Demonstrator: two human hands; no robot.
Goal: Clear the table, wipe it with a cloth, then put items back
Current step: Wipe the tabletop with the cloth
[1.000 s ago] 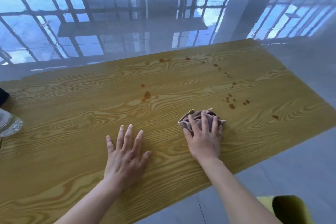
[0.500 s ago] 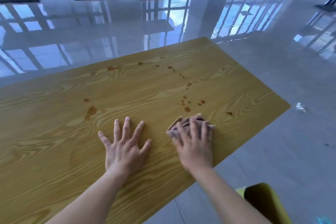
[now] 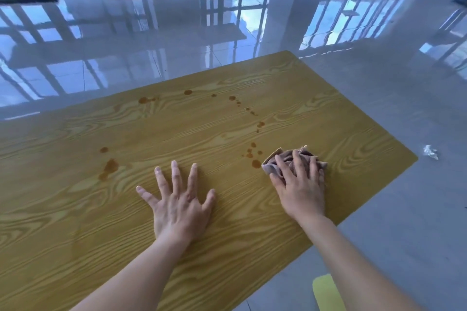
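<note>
Stains, brown drops (image 3: 256, 163), lie just left of the crumpled mauve cloth (image 3: 290, 160) pressed under the right hand (image 3: 302, 185); left hand (image 3: 178, 206) lies splayed flat.

Yellow-brown wood-grain table (image 3: 202, 134) with brown spots (image 3: 252, 153) and a mauve cloth (image 3: 290, 159).

The tabletop shows swirling, darker grain lines over a golden ground. Small rust-brown drops and smears dot it. The crumpled cloth is dusty pinkish-purple with a paler tan edge. The glossy floor (image 3: 379, 108) is pale grey, reflecting blue-white window panes; a crumpled white scrap (image 3: 430, 152) lies on it.
</note>
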